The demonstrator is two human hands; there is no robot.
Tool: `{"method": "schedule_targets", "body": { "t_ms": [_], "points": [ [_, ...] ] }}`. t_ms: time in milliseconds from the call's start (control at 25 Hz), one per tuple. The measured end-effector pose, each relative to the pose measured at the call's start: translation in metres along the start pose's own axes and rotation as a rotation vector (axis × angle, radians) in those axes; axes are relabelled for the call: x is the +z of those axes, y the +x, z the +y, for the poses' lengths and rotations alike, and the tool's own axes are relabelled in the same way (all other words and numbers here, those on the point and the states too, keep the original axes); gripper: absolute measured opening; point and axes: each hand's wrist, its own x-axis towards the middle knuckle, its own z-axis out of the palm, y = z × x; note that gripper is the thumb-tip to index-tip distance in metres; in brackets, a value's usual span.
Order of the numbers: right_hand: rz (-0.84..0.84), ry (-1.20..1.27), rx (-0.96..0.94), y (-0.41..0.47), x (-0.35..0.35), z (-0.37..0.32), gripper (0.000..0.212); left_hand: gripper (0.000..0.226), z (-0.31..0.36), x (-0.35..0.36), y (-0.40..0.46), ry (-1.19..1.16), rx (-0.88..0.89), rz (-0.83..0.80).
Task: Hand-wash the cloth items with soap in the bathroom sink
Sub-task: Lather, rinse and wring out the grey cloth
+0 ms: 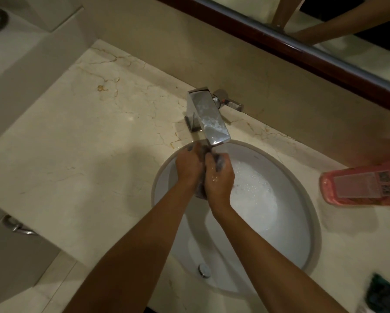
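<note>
A small dark grey cloth [200,190] is bunched between both hands, just under the spout of the chrome tap [208,119]. My left hand [188,166] grips its left side and my right hand [219,177] grips its right side, fingers curled round it. Most of the cloth is hidden by the hands; bits show above the fingers and below the wrists. The hands are over the back of the white sink [302,184], which holds foamy white water [252,190]. Soap suds cling to the tap's top.
A pink soap bottle [361,186] lies on the marble counter [88,143] right of the sink. A dark green item [383,294] sits at the front right edge. The sink's overflow cap [204,270] is near the front. A mirror runs along the back wall.
</note>
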Motion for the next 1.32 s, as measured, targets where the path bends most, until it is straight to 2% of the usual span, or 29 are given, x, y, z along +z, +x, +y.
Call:
{"method": "schedule_targets", "body": {
  "t_ms": [160,240,360,400,560,680,760,840,920,960,1040,1240,1320],
  "points": [
    [0.085,-0.045,-0.014,0.019,-0.002,0.000,0.025,0.035,-0.004,0.004,-0.011,0.107,0.053,-0.013],
    [0.095,-0.007,0.122,0.034,-0.005,0.001,0.029,0.032,-0.002,0.008,-0.019,0.089,0.065,-0.003],
    [0.032,-0.010,0.360,0.040,-0.008,0.007,0.022,0.024,-0.004,0.010,-0.022,0.077,0.082,-0.037],
    [0.032,-0.009,0.338,0.034,-0.007,0.010,0.023,0.024,-0.006,0.008,-0.019,0.074,0.077,-0.043],
    [0.025,-0.022,0.010,-0.004,-0.004,0.010,0.023,0.039,-0.009,0.002,-0.009,0.015,0.002,0.005],
    [0.053,-0.091,-0.054,0.010,-0.005,0.010,0.020,0.040,-0.011,0.003,-0.017,-0.036,0.001,-0.011],
    [0.031,-0.087,0.020,0.025,-0.007,0.007,0.027,0.039,-0.012,0.002,-0.023,-0.019,0.042,0.016],
    [0.005,-0.018,0.209,0.038,-0.007,0.008,0.032,0.035,-0.011,0.003,-0.026,0.047,0.087,0.022],
    [-0.033,0.019,0.375,0.046,-0.005,0.010,0.029,0.031,-0.012,0.004,-0.029,0.039,0.123,0.024],
    [-0.049,0.032,0.380,0.046,-0.005,0.012,0.027,0.031,-0.012,0.004,-0.031,0.029,0.128,0.019],
    [-0.054,0.047,0.261,0.035,-0.005,0.018,0.029,0.030,-0.014,0.003,-0.030,0.008,0.121,0.003],
    [0.012,-0.046,-0.283,0.000,-0.006,0.024,0.035,0.040,-0.015,0.001,-0.021,-0.205,-0.031,0.010],
    [0.061,-0.110,-0.358,0.006,-0.004,0.022,0.031,0.044,-0.014,0.002,-0.021,-0.227,-0.051,0.002]
  ]
}}
